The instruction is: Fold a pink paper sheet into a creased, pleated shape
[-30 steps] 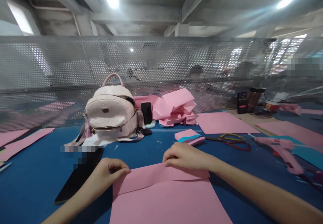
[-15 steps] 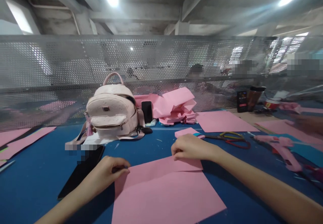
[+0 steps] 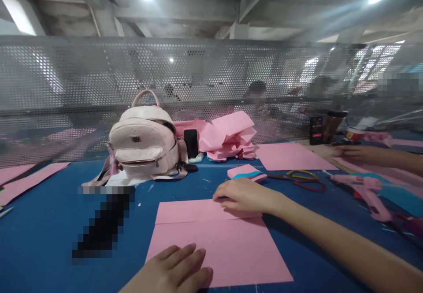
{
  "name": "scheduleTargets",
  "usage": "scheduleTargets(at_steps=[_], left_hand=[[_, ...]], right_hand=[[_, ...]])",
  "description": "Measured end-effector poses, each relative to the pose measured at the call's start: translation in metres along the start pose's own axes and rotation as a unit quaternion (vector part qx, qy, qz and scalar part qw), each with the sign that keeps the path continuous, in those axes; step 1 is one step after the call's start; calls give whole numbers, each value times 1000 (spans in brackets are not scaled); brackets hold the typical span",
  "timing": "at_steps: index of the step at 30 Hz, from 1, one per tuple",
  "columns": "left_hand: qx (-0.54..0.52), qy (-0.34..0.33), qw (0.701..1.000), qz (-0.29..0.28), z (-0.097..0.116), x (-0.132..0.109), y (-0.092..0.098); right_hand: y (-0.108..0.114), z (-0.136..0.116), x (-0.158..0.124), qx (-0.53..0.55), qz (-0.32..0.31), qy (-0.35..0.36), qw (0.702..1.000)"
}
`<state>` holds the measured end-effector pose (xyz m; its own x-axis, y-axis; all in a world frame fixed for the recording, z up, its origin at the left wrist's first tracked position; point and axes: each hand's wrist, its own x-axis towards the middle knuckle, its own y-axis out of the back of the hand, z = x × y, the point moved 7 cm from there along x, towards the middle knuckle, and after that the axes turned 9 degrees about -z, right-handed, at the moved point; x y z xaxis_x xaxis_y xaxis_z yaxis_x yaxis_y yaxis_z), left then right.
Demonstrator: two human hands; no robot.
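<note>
A sheet of pink paper [image 3: 234, 249] lies on the blue table in front of me, its far edge folded over toward me as a flat strip [image 3: 185, 212]. My left hand [image 3: 176, 266] rests palm down on the lower left of the sheet, fingers spread. Upon the right part of the folded strip lies my right hand [image 3: 246, 195], its fingers stretched out and touching the paper, with nothing held. Just behind that hand sits a small folded pink piece with a blue stripe [image 3: 247, 172]. Scissors [image 3: 302, 177] with yellow and red handles lie beside it.
A pale backpack [image 3: 142, 139] stands at the back beside a black phone [image 3: 191, 143] and crumpled pink paper [image 3: 228, 136]. At right are a pink glue gun [image 3: 366, 189] and another person's hand [image 3: 357, 153]. A pixelated dark object [image 3: 105, 222] lies at left.
My left hand has let go of the fold's left corner and moved down onto the sheet, its fingers now spread. My right hand has shifted slightly left along the fold, which lies flatter.
</note>
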<state>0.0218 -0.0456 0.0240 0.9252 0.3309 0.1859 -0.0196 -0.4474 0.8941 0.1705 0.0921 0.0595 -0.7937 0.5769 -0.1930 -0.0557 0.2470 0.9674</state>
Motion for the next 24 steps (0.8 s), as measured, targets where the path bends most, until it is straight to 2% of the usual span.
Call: scheduleTargets(at_steps=[5, 10, 13, 16, 18, 20, 22, 24], left_hand=[[-10, 23, 999, 22, -7, -2, 2], [-84, 64, 994, 38, -22, -2, 10], [-118, 93, 988, 37, -30, -4, 12], [-155, 104, 982, 42, -31, -6, 13], [-198, 115, 973, 37, -30, -8, 9], [-261, 130, 956, 17, -29, -11, 2], [-332, 143, 932, -14, -28, -12, -7], [-384, 152, 910, -41, -28, -13, -13]], right_hand=[[-5, -8, 2, -3, -20, 26, 999], [0, -20, 1, 1, -29, 37, 999], [8, -39, -8, 2, -23, 53, 998], [22, -64, -24, -16, 14, 79, 997], [23, -78, -34, -2, -4, 95, 995], [16, -86, -39, 14, -60, 108, 992], [5, -87, -41, 14, -100, 116, 988], [-6, -80, -38, 8, -108, 114, 988]])
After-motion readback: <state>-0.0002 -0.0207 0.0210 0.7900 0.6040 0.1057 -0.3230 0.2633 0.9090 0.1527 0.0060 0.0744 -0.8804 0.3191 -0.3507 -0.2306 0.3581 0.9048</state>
